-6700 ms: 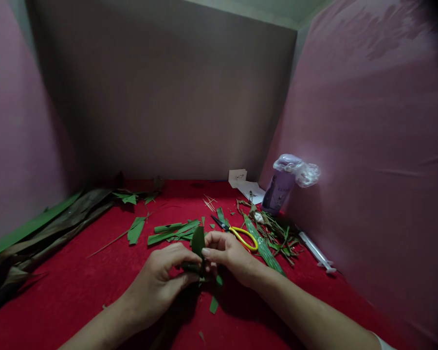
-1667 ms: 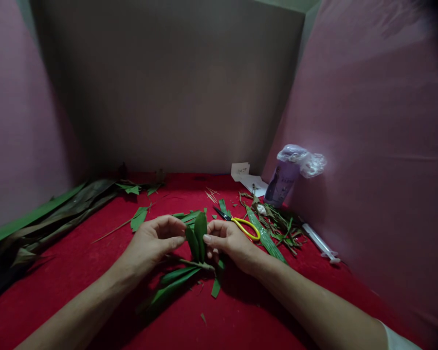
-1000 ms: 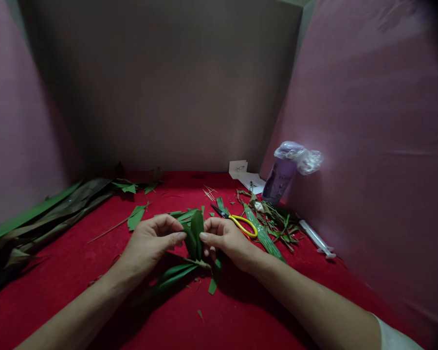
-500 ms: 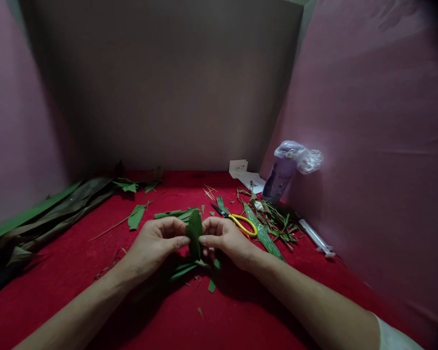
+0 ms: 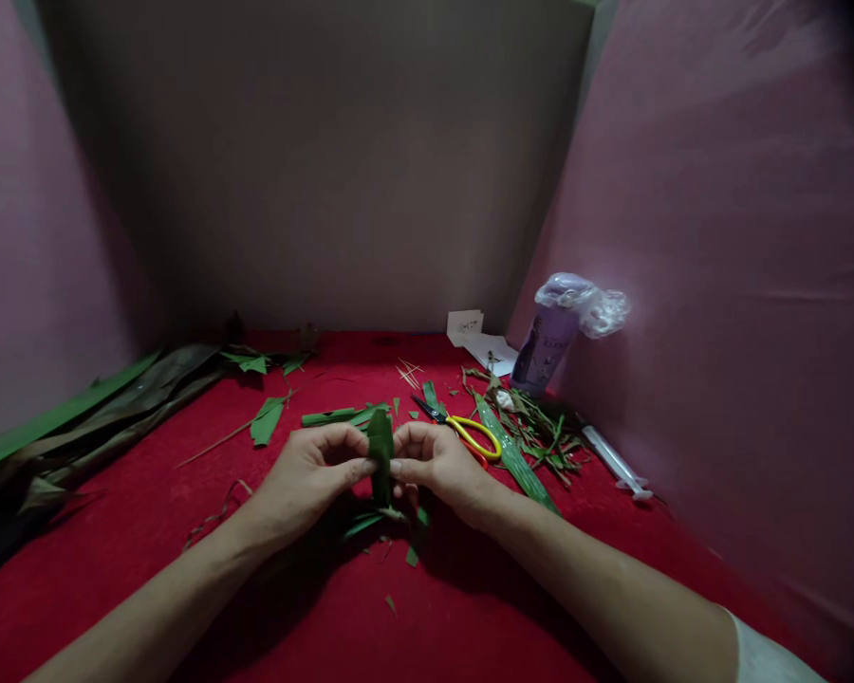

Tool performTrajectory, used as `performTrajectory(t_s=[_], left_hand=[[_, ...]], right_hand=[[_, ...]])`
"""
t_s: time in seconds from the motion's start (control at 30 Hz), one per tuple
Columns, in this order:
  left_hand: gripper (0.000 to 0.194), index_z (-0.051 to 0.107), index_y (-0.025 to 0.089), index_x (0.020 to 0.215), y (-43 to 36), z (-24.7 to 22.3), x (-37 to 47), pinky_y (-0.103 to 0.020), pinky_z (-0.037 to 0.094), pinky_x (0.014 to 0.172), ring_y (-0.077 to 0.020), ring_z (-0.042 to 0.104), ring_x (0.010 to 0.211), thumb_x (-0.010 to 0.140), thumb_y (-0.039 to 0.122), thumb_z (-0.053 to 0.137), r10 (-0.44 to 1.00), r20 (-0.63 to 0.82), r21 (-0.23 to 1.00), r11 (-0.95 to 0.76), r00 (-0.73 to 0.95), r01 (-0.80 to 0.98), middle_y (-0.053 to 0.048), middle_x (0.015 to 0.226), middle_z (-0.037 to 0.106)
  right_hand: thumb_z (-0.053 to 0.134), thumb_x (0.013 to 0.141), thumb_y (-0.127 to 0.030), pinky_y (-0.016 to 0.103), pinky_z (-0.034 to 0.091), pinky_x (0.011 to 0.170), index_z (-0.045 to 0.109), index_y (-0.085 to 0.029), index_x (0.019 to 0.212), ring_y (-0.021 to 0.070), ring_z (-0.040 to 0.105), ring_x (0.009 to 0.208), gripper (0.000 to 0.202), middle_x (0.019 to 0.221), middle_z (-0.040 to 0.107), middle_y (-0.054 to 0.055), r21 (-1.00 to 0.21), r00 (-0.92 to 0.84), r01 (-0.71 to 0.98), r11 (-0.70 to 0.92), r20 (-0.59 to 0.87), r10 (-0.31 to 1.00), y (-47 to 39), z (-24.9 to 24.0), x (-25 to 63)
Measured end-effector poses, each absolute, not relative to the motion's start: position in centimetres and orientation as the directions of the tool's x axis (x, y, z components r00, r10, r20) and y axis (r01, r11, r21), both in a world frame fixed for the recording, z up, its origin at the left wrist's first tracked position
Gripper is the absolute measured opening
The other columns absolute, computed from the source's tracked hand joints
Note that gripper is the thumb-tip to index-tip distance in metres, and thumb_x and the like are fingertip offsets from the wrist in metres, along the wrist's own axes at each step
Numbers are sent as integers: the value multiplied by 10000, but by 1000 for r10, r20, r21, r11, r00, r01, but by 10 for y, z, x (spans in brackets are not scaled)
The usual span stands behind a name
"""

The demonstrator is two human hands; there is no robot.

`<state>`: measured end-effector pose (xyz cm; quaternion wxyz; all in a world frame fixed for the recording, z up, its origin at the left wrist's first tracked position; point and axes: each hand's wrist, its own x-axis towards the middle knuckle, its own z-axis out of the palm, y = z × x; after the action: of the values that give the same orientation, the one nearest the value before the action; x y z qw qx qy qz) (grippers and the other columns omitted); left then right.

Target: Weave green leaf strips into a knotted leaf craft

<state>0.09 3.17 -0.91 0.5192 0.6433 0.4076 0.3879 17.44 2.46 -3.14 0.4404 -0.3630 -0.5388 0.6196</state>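
Note:
A dark green leaf piece [image 5: 380,446] stands upright between my two hands, folded or layered along its length. My left hand [image 5: 320,465] pinches its left edge between thumb and fingers. On the other edge, my right hand [image 5: 431,465] grips it the same way, its lower fingers curled behind. Below the hands lie green leaf strips [image 5: 362,525] and a small cut piece [image 5: 414,548]. Just past my right hand rest scissors [image 5: 478,436] with yellow handles and dark blades. Behind the left hand is a rolled green leaf piece [image 5: 327,416].
At right, a heap of dry stems [image 5: 541,427] lies beside a long glossy leaf strip [image 5: 516,455] and a clear syringe [image 5: 616,463]. Farther back stand a purple cup [image 5: 545,351] with plastic wrap and white cards [image 5: 465,327]. Toothpicks [image 5: 408,373] lie mid-table; long leaves [image 5: 114,398] line the left.
The left hand has shifted slightly right, toward the right hand. The leaf piece between them now looks narrower, its sides drawn closer together. The right hand has barely moved.

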Motion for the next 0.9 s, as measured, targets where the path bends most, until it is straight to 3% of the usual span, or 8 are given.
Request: performTrajectory(t_s=[0.2, 0.73, 0.9], left_hand=[[93, 588, 177, 667, 30, -12, 1, -224, 419, 504, -107, 537, 516, 692, 227, 663, 936, 67, 983, -121, 346, 137, 48, 588, 588], [111, 605, 168, 673, 33, -16, -5, -272, 465, 571, -154, 612, 577, 682, 241, 689, 913, 26, 992, -75, 407, 103, 7, 622, 652], [123, 590, 172, 659, 36, -19, -5, -226, 424, 511, -111, 555, 513, 683, 231, 695, 933, 39, 987, -93, 358, 133, 40, 588, 612]], right_hand=[[681, 613, -242, 181, 391, 402, 536, -157, 733, 80, 535, 447, 206, 565, 578, -41, -990, -359, -143, -17, 36, 933, 24, -31, 174], [662, 623, -228, 171, 390, 364, 524, -165, 755, 77, 512, 401, 201, 518, 564, -56, -994, -350, -112, 7, 46, 936, 26, -36, 172], [662, 616, -237, 172, 394, 350, 498, -172, 810, 83, 513, 396, 262, 542, 564, -57, -994, -344, -111, 15, 53, 937, 24, -35, 171]])
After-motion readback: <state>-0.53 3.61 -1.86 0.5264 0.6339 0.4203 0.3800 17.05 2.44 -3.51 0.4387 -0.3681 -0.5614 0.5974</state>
